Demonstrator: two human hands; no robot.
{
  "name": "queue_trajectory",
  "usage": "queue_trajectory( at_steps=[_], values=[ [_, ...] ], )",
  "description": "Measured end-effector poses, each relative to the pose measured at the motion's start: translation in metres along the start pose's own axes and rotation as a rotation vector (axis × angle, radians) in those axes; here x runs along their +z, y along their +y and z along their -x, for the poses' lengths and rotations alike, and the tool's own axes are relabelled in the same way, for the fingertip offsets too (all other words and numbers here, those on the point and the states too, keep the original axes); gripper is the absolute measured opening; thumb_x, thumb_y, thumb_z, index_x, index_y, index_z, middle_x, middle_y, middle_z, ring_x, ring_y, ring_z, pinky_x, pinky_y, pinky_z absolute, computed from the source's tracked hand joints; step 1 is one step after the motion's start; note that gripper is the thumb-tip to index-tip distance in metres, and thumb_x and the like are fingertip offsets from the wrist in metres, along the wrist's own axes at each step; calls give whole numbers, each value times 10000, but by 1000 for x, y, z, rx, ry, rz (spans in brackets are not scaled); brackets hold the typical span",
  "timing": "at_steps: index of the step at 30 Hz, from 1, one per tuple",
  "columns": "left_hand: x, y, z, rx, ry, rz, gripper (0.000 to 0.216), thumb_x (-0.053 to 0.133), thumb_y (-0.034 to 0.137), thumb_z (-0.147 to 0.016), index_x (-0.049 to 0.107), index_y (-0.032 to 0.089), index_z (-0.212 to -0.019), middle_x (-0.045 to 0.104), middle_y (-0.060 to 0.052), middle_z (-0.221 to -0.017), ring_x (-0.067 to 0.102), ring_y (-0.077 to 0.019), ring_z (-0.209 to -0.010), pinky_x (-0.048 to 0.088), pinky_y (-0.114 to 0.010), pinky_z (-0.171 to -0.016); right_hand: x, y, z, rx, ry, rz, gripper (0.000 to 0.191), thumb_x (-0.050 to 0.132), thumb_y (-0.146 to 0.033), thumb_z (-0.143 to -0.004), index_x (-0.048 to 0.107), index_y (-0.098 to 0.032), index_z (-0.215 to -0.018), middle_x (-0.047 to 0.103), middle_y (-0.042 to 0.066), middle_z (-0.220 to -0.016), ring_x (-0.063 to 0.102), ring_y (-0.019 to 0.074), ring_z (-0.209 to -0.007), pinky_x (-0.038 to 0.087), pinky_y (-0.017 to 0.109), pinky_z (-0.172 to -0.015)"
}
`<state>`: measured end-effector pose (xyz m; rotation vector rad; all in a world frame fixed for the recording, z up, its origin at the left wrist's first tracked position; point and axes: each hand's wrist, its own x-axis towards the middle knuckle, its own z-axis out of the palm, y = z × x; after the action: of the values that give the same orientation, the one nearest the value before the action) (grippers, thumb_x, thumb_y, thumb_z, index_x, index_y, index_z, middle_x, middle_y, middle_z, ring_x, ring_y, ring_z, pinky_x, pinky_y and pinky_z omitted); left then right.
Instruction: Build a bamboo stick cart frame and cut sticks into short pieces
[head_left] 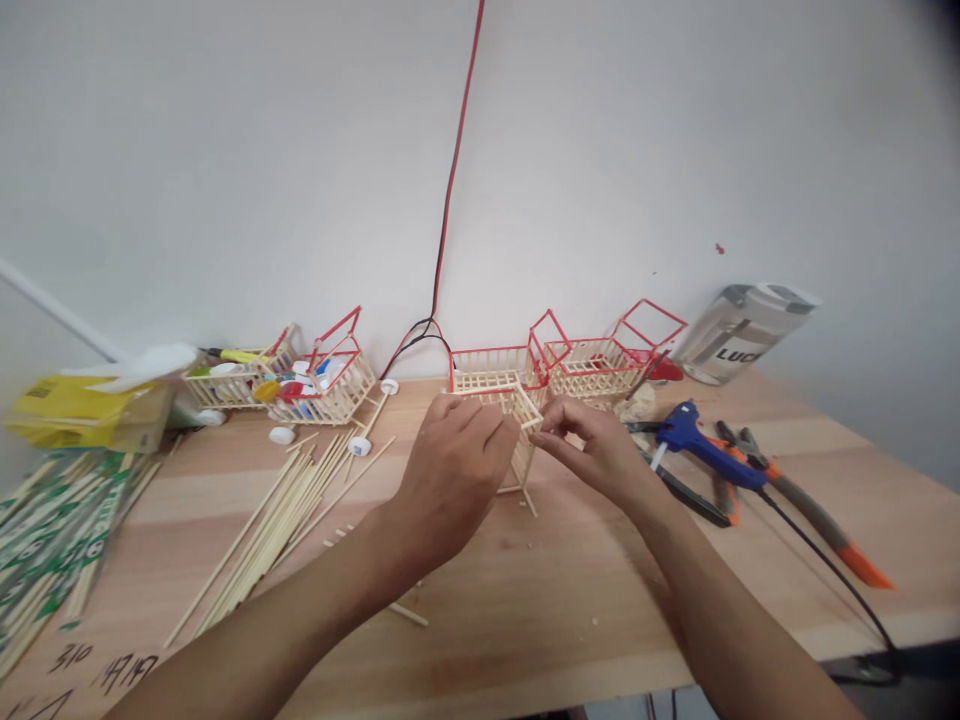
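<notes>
My left hand [450, 475] and my right hand [592, 450] meet over the middle of the wooden table [525, 590]. Both are closed on a small frame of thin bamboo sticks [521, 420], held a little above the tabletop. The left hand's fingers curl round its left side and hide part of it. The right hand pinches its right edge with thumb and fingers. Just behind stand finished stick carts with red wire handles [577, 360].
Loose bamboo sticks [277, 510] lie fanned out at the left, beside packs of wrapped chopsticks [45, 540]. More stick carts with bottle caps [315, 385] stand at the back left. A blue glue gun [697, 435], pliers [817, 520] and a tilted jar [742, 335] are at the right. A red and black cable [450, 200] hangs down the wall.
</notes>
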<state>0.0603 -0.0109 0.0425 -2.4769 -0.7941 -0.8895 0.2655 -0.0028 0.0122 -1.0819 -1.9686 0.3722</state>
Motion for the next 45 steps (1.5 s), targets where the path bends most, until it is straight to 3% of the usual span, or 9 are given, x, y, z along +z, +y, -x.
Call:
queue_trajectory(
  at_steps=[45],
  values=[
    [-1,0,0,-1,10,17,151,448,129,-919,586,151,-862,554,-29,-735,467,-189,-725,328,-340,-685,1,0,0,-4,14,4,216,581,-336,-874,498,-203,-725,537,-15,-673,496,109,-599,383,240,-571]
  ],
)
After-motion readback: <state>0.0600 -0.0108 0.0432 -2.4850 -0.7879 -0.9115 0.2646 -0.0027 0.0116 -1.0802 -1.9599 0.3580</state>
